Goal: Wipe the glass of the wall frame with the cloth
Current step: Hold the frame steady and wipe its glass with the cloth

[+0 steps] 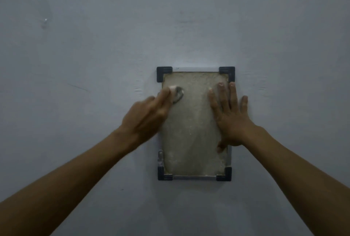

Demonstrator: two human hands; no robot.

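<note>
glass (191,125): dusty and grey, inside the frame, about mid-picture on the wall
frame (195,177): small, taller than wide, hung flat on the wall, thin silver sides
corners (164,73): four dark caps, one on each corner of the frame
clip (160,158): little silver piece on the frame's left side, low down
cloth (177,94): small, pale and grey, pressed on the glass near the top left, partly hidden under the left fingers
left hand (146,116): blurry, over the frame's left edge, fingers (166,93) stretched out and pushing the cloth onto the glass; whether curled round the cloth, cannot tell
right hand (230,116): flat on the right side of the glass and frame, fingers spread wide and released, gripping nothing, thumb pointing down
arms: bare, reaching up from both bottom corners
wall (94,46): plain, pale blue-grey, with a few small marks
</note>
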